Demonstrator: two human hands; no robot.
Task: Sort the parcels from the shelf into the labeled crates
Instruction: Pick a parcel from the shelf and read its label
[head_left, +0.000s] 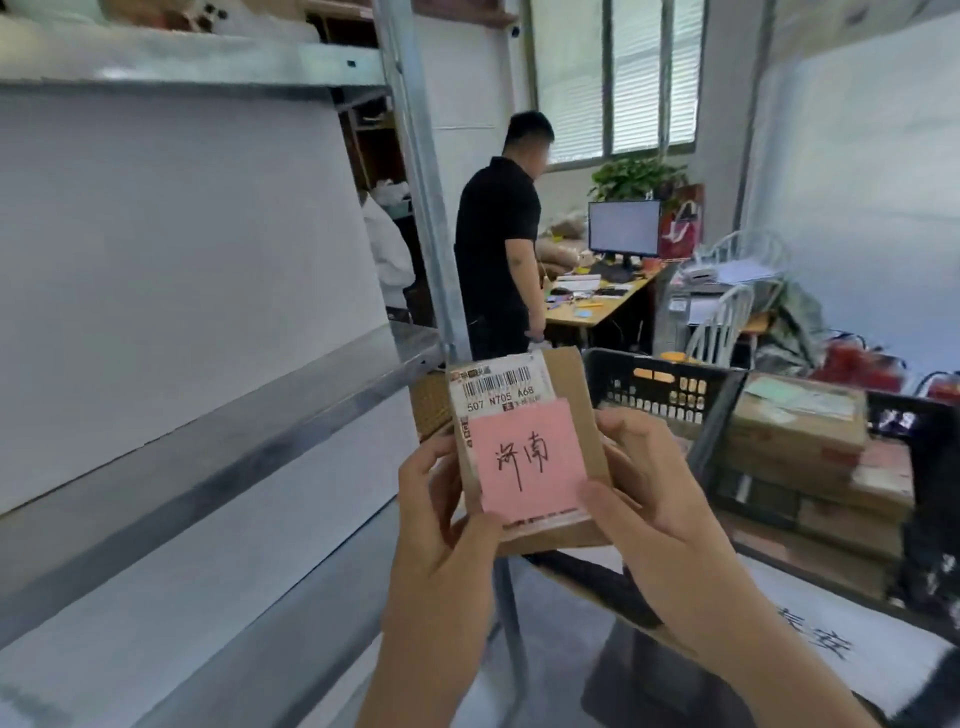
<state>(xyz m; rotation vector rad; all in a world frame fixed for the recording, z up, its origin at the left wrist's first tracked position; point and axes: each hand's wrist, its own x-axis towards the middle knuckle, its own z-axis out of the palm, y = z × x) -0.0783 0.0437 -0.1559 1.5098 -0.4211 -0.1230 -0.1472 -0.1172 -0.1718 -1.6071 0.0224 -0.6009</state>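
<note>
I hold a small brown cardboard parcel (569, 384) up in front of me with both hands. It carries a white barcode label and a pink note with handwritten characters. My left hand (441, 499) grips its left edge and lower corner. My right hand (644, 488) grips its right side, thumb on the pink note's corner. To the right stands a black plastic crate (660, 387) with several stacked cardboard parcels (800, 426) inside. A white paper label with handwriting lies on the crate's near side (826, 629).
A metal shelf (218, 415) with white back panels fills the left; its upright post (415, 171) rises just behind the parcel. A person in black (498, 249) stands at a cluttered desk (587, 306) with a monitor. White chairs (727, 322) sit beyond the crate.
</note>
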